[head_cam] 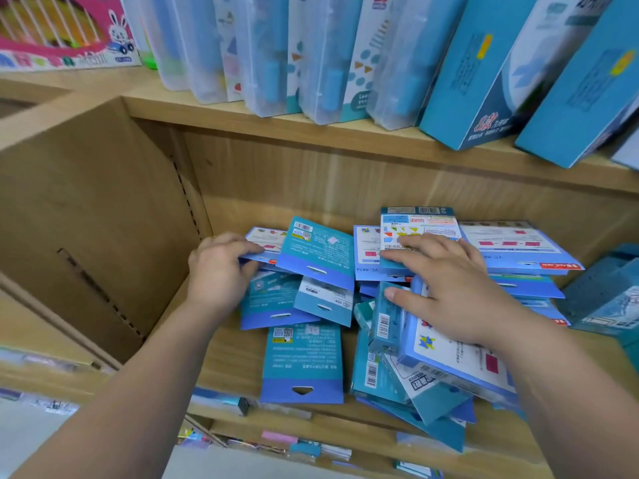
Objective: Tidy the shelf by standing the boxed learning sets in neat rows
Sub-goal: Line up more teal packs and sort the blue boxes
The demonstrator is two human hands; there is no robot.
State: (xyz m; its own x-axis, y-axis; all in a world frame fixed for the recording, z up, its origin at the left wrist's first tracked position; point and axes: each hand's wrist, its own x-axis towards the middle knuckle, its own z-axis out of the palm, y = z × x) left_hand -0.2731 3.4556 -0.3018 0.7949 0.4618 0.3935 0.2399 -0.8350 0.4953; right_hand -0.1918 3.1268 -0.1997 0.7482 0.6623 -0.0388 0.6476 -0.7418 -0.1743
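Left hand (221,271): pinches the edge of the far-left set (264,245), thumb on top. Right hand (449,288): fingers spread flat on the heap, grasping nothing. Boxed learning sets (302,361): blue, lying flat and overlapping on the wooden shelf (235,357), none upright. Step, as judged: gathering the heap. The next move calls for lifting a batch and standing it on edge. Upper shelf (242,112): clear cases (269,63) and teal boxes (466,81), leaning.
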